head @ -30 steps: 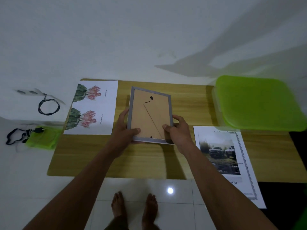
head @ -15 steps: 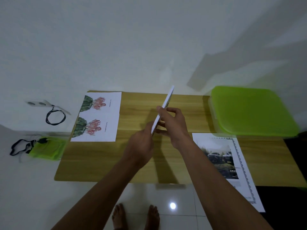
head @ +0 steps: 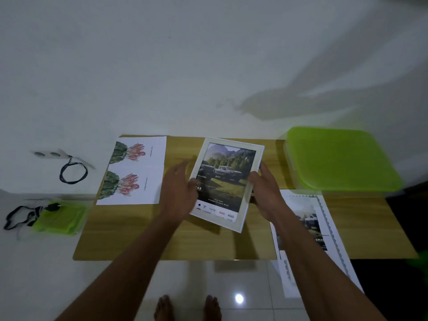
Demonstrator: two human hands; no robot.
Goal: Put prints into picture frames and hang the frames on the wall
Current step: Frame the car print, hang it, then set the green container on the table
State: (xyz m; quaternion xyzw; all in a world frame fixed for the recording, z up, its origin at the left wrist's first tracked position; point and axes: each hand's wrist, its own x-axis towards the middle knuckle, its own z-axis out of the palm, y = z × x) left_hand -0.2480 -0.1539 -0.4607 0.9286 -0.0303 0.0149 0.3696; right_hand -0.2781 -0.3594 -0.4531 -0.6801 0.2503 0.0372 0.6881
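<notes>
A white picture frame (head: 223,181) with a print of two trucks in a forest faces me, held tilted above the wooden table (head: 180,237). My right hand (head: 266,193) grips its right edge. My left hand (head: 179,193) is blurred at the frame's left edge with fingers spread; the thumb overlaps the glass. A sheet with two cactus-flower prints (head: 133,171) lies on the table's left. Another truck print (head: 310,228) lies on the right, partly under my right forearm and hanging over the table's front edge.
A lime-green plastic box with lid (head: 340,158) stands at the table's right rear. A white wall (head: 208,54) rises behind the table. On a white surface to the left lie a black cord loop (head: 73,172) and a green pouch (head: 59,217). My bare feet (head: 187,306) stand on glossy tiles.
The frame went from showing its brown back, through edge-on, to facing me with the print. My left hand has shifted on the frame's left side; the right hand keeps its grip.
</notes>
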